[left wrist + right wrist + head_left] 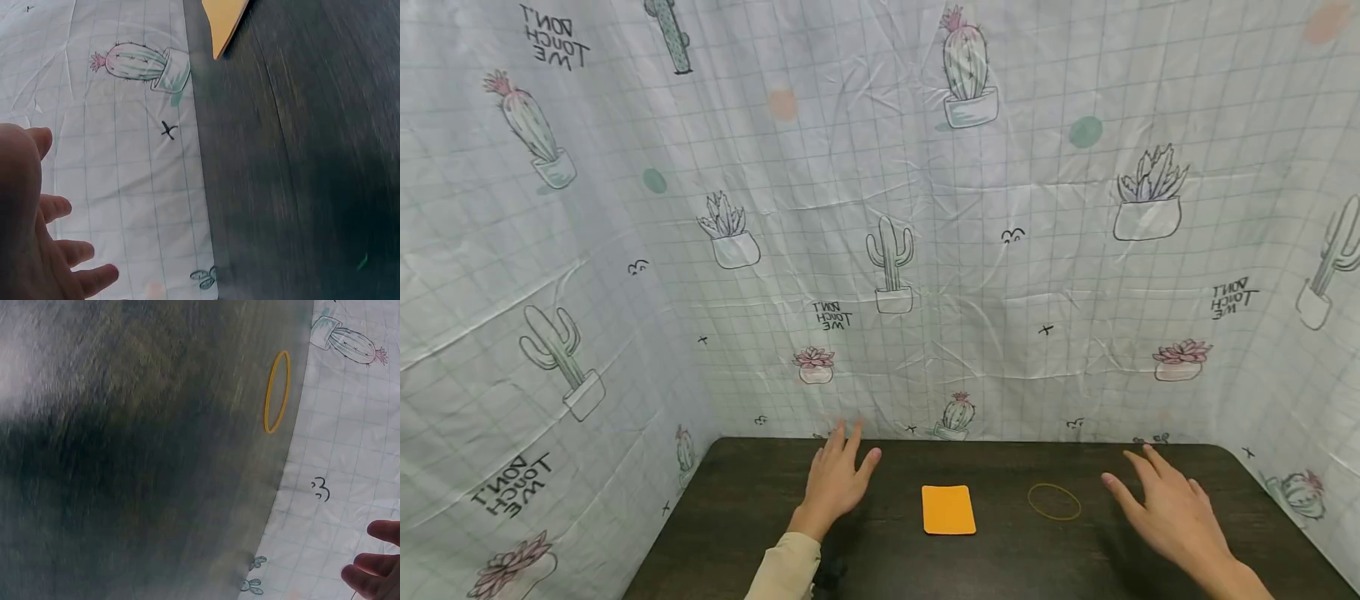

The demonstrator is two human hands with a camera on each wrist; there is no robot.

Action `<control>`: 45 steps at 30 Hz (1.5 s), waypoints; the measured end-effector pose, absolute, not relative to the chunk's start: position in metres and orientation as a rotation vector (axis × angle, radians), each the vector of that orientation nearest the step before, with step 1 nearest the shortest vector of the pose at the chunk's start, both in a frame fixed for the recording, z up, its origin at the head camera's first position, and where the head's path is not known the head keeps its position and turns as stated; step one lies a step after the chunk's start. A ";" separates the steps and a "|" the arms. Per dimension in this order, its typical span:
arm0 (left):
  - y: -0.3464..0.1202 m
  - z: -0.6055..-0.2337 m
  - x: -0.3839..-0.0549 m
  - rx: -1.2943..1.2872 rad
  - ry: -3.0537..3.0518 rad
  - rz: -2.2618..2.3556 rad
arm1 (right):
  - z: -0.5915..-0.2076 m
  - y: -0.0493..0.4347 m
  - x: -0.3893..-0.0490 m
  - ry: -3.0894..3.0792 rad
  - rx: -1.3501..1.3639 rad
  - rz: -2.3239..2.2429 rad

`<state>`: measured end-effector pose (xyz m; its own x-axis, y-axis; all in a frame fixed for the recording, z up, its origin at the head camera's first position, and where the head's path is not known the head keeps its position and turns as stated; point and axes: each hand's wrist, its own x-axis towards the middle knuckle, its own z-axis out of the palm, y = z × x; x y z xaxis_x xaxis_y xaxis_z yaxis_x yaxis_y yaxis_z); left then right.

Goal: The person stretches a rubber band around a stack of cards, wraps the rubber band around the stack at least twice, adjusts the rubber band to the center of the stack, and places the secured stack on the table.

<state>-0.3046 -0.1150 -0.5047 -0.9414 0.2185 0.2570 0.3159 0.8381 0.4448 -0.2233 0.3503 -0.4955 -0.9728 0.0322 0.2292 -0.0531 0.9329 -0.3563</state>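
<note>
An orange-yellow rectangular piece with rounded corners (948, 510) lies flat on the dark table; its kind cannot be told, and one corner shows at the top of the left wrist view. To its right lies a thin yellow rubber band (1078, 505), spread in an oval and seen whole in the right wrist view (267, 409). My left hand (837, 482) hovers left of the orange piece, fingers extended and spread, holding nothing. My right hand (1172, 512) is held to the right of the rubber band, fingers spread, apart from it and holding nothing.
The dark wood-grain table (1000, 567) ends at a white curtain (1037, 275) printed with cacti, which hangs behind it and along both sides. A small dark object (829, 573) shows beside the left sleeve.
</note>
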 end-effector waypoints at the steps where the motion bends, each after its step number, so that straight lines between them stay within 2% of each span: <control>1: -0.113 -0.505 -0.305 -0.420 -2.822 -0.749 | -0.496 0.349 -0.224 -2.865 0.011 0.538; 30: -0.066 -0.525 -0.320 -0.368 -2.890 -1.184 | -0.510 0.341 -0.234 -2.961 -0.185 0.868; 45: -0.047 -0.543 -0.329 -0.364 -2.932 -1.411 | -0.522 0.339 -0.236 -2.842 -0.393 1.531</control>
